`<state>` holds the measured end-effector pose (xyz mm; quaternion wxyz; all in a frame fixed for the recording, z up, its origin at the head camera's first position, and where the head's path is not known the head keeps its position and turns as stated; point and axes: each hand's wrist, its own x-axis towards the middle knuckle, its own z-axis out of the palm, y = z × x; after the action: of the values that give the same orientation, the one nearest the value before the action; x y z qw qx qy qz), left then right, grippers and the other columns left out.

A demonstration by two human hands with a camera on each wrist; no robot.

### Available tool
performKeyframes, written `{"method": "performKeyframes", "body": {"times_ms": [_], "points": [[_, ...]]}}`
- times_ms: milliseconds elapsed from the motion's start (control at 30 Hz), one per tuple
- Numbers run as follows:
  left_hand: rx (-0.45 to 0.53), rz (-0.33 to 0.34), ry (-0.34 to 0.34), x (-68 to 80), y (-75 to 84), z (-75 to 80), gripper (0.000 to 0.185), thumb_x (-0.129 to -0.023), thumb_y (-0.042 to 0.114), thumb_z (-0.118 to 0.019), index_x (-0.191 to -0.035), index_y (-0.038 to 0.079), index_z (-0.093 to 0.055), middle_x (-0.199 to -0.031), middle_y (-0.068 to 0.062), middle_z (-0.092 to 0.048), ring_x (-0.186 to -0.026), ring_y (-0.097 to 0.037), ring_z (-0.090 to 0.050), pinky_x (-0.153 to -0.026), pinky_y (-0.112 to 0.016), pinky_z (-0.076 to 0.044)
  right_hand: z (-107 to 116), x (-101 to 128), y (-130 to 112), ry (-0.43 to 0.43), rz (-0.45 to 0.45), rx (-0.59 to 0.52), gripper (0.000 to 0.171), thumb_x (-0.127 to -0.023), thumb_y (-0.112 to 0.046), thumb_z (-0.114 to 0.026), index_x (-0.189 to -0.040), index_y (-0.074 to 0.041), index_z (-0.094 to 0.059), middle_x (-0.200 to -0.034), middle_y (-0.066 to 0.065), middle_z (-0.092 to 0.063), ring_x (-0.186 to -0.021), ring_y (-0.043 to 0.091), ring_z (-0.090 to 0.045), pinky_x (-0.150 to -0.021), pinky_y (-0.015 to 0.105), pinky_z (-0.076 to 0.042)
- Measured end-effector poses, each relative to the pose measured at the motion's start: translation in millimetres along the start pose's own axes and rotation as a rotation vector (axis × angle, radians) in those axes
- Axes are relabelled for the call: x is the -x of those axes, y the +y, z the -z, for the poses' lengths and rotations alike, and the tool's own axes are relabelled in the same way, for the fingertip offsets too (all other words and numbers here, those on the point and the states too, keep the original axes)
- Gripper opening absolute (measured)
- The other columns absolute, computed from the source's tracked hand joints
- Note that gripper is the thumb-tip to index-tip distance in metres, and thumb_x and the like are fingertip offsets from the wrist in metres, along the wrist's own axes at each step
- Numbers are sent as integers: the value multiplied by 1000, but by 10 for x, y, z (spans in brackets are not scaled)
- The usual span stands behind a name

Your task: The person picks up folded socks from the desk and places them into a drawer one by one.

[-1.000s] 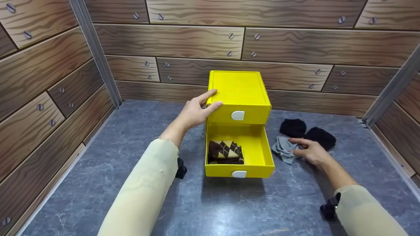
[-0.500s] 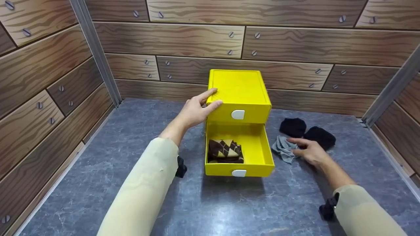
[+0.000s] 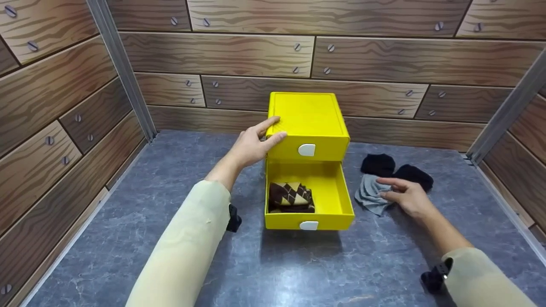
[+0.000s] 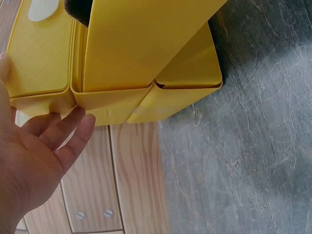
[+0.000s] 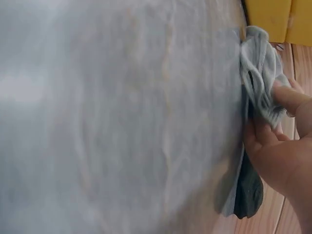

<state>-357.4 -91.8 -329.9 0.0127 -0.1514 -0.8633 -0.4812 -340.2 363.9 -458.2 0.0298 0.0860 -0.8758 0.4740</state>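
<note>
"Standing on the grey marbled table (image 3: 307, 268), amid wood-patterned walls (image 3: 247, 53)?"

"One yellow plastic drawer box (image 3: 305, 113), one brown-diamond cloth (image 3: 291, 196) inside; left hand (image 3: 249, 148), fingers spread, touches its nine o'clock side. Two black cloths (image 3: 378, 164), three o'clock; right hand (image 3: 414, 204) pinches one crumpled grey cloth (image 3: 369, 194) at four."

The tabletop (image 3: 98, 251) is dark grey with pale, marble-like veins, and shines toward its front edge. A yellow drawer box (image 3: 326, 152) stands near the back edge, around its middle. Toward the back right corner lie a black bundle (image 3: 378, 165) and, nearer the right edge, a second black bundle (image 3: 414, 176). Whether the crumpled grey cloth (image 3: 369, 192) beside them fully rests there is hard to tell.
</note>
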Motion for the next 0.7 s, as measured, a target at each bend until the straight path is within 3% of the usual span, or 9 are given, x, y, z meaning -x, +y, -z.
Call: {"method": "performKeyframes", "body": {"times_ms": [33,267,467,700], "points": [[1,-1,0,1,-1,0,73,-101,63,-63,-165,37,-40,-167,-4,-42,-147,-21,-47,-112,-37,-47,19,15,-12,3,9,-12,47,-96,-9,-80,-140,2,-67,-135,19,-69,-97,0,-66,-81,16,-52],[1,-3,2,-3,0,-1,73,-101,64,-63,-165,37,-41,-167,-5,-42,-147,-21,-48,-112,-37,-47,138,125,-309,-6,68,-108,46,-99,-12,-78,-141,3,-66,-116,-13,-74,-98,2,-68,-82,21,-58],[3,-3,5,2,-2,-2,74,-100,64,-63,-165,37,-41,-166,-5,-44,-146,-22,-49,-112,-38,-47,151,223,-715,-41,124,-183,40,-102,-10,-74,-138,6,-67,-116,-12,-77,-101,5,-72,-85,24,-59],[2,-6,8,1,7,-7,73,-101,63,-63,-165,36,-41,-166,-7,-44,-146,-22,-49,-112,-38,-47,77,360,-1137,-70,204,-136,36,-103,-12,-73,-136,1,-70,-128,-11,-70,-112,3,-70,-89,22,-57]]}}
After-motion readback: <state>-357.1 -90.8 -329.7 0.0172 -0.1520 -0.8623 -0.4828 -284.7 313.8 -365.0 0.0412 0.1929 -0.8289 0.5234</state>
